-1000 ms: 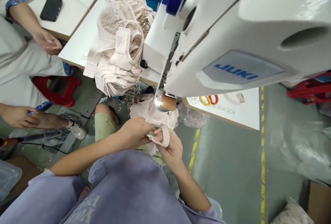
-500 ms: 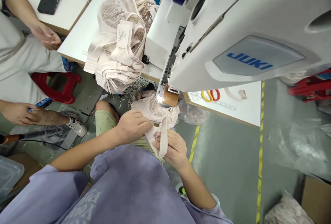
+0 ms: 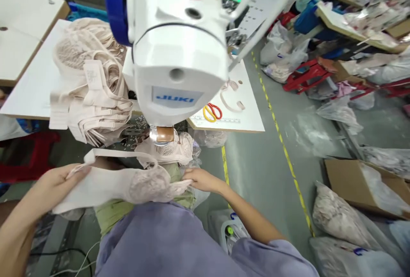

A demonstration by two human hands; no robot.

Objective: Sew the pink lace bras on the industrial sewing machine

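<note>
A pale pink lace bra point(image 3: 128, 183) is stretched sideways across my lap, below the head of a white JUKI sewing machine point(image 3: 177, 51). My left hand point(image 3: 56, 181) is closed on the bra's wing end at the left, fingers wrapped round the fabric. At the right, my right hand point(image 3: 200, 179) pinches the other end of the same bra near the lace cup. Another lace piece point(image 3: 174, 149) sits under the machine's foot. A pile of finished pink bras point(image 3: 89, 85) lies on the white table point(image 3: 28, 97) to the left of the machine.
Yellow and red scissors point(image 3: 212, 112) and a loose strap point(image 3: 232, 97) lie on the table right of the machine. A cardboard box point(image 3: 355, 183), plastic bags of fabric point(image 3: 339, 217) and red stools point(image 3: 304, 74) crowd the floor at right. A yellow line point(image 3: 282, 140) runs along the grey floor.
My view has swung right and up. My hands have moved apart, the left far out to the left, pulling the bra out flat. The seated person at left is out of view.
</note>
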